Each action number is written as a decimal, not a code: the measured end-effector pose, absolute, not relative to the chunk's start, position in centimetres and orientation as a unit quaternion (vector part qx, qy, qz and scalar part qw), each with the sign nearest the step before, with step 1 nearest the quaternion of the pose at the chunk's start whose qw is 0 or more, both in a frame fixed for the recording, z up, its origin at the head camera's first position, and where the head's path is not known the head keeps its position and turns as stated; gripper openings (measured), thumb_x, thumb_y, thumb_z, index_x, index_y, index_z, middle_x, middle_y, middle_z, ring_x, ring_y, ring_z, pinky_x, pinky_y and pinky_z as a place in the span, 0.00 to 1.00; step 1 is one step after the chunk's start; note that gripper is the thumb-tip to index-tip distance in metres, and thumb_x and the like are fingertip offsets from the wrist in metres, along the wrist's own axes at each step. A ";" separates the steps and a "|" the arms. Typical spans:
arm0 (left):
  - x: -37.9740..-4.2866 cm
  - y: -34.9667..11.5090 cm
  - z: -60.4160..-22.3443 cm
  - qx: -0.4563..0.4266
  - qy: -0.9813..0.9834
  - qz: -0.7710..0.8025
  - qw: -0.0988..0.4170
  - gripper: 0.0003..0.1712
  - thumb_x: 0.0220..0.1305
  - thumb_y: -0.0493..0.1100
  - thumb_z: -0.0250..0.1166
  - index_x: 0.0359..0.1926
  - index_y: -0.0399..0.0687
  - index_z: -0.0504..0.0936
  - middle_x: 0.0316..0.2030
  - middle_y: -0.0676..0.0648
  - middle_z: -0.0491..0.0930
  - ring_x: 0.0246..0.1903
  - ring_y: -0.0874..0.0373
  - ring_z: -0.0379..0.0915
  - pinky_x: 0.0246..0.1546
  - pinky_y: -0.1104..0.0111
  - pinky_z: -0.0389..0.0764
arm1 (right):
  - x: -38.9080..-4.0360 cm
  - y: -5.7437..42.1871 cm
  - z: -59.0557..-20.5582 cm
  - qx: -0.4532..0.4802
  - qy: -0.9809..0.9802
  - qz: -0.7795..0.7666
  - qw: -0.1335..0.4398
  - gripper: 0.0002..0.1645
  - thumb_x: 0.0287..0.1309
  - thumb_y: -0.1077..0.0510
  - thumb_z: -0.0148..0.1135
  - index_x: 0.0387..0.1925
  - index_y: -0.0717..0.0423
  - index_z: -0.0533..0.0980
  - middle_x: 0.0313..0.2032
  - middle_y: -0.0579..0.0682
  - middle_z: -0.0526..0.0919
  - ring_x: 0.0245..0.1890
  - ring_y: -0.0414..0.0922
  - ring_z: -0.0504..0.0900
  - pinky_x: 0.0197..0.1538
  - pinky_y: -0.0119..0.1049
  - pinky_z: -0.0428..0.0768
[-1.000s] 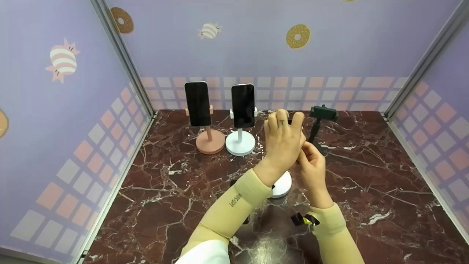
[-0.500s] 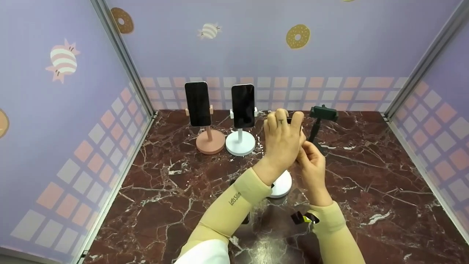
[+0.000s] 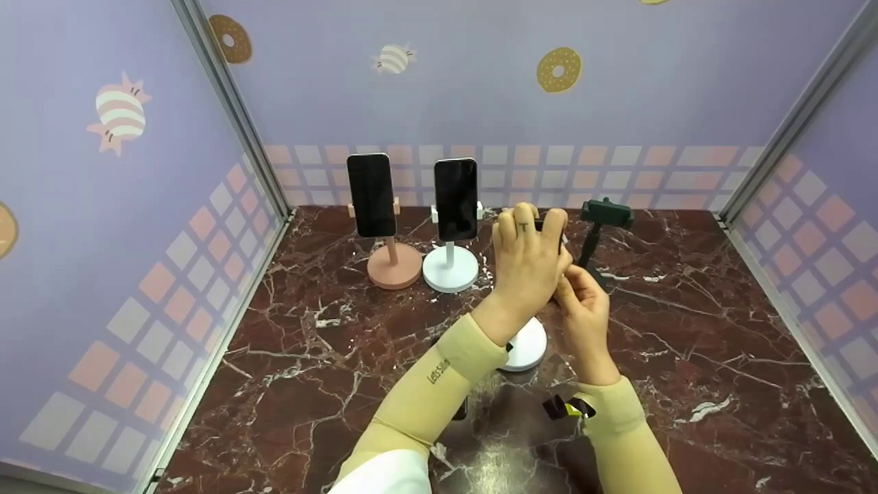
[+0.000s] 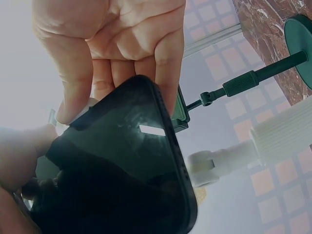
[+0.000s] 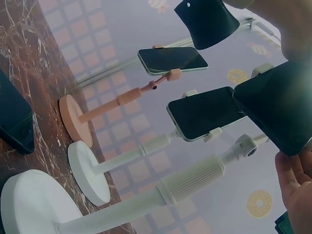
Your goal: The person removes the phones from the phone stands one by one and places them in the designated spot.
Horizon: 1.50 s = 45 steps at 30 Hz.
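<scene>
The black phone [image 4: 126, 165] is being gripped between the left hand [image 3: 525, 264] and the right hand [image 3: 584, 302]; it is being held up near the white stand [image 5: 192, 180].

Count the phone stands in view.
4: a pink stand and a white stand side by side at the back, a green stand at the right, and a nearer white stand, partly hidden by the left arm in the head view. No other shows.

White glare on the held phone [image 4: 124, 165]
</scene>
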<state>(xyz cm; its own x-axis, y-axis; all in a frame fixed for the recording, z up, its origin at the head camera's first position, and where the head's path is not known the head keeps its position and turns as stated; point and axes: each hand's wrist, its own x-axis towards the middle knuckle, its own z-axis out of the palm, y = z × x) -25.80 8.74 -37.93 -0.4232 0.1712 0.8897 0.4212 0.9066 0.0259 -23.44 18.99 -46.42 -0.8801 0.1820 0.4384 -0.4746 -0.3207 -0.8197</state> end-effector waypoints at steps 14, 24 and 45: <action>-25.7 8.1 -37.9 -0.201 -0.834 -0.149 0.492 0.26 0.45 0.45 0.74 0.43 0.52 0.69 0.43 0.44 0.64 0.44 0.48 0.59 0.45 0.61 0.67 | -23.8 19.0 -46.8 0.147 -0.534 0.802 0.224 0.09 0.71 0.66 0.58 0.44 0.54 0.83 0.35 0.43 0.87 0.34 0.35 0.82 0.40 0.26 0.80; -25.7 8.1 -38.1 -0.210 -0.832 -0.148 0.491 0.27 0.43 0.44 0.73 0.44 0.52 0.69 0.43 0.45 0.64 0.43 0.48 0.58 0.45 0.62 0.67 | -23.7 19.0 -47.0 0.149 -0.532 0.801 0.229 0.09 0.71 0.65 0.59 0.43 0.53 0.83 0.34 0.43 0.87 0.33 0.34 0.82 0.38 0.25 0.80; -25.7 7.8 -38.0 -0.220 -0.830 -0.157 0.488 0.28 0.42 0.44 0.74 0.44 0.52 0.70 0.43 0.44 0.64 0.43 0.48 0.58 0.43 0.62 0.67 | -23.7 19.0 -46.9 0.159 -0.531 0.802 0.221 0.07 0.71 0.64 0.60 0.43 0.54 0.83 0.33 0.43 0.86 0.32 0.34 0.82 0.37 0.25 0.80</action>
<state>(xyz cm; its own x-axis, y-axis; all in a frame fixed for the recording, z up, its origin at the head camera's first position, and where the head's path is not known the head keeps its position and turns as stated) -25.68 7.83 -37.98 -0.4264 0.2117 0.8794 0.5192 0.8534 0.0463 -23.69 19.03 -46.85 -0.8512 0.1859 0.4909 -0.5245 -0.3381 -0.7814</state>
